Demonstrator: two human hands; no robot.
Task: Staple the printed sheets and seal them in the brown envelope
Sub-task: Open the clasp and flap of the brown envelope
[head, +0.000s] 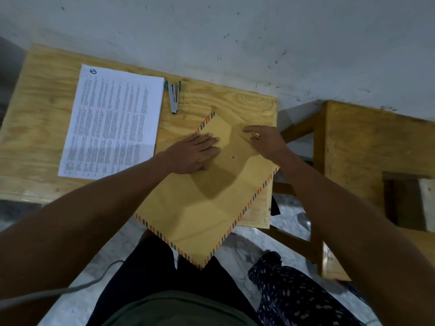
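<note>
Envelope [207, 208], brown with a red-and-blue striped border, lies turned diagonally on the right part of your wooden bench [42, 109], its lower corner hanging past the near edge over your lap. Your left hand [193, 154] lies flat on its upper left area, fingers [211, 140] straight and together, pressing down and holding nothing. Your right hand [266, 142] rests at the upper right corner, on the flap region; the index finger is stretched out along the paper, the other fingers bent under, and whether they pinch the flap cannot be told. A small metal eyelet [232, 157] shows on the envelope between your two hands. Printed sheets [110, 123] lie flat on the left part of the bench, well apart from the envelope's body, their right edge near your left wrist. The stapler [173, 96], silver with teal ends, lies just beside the top right corner of the sheets, beyond the envelope and touched by neither hand. A second wooden piece of furniture [367, 147] stands to the right, and a grey cable [58, 290] crosses the lower left.
</note>
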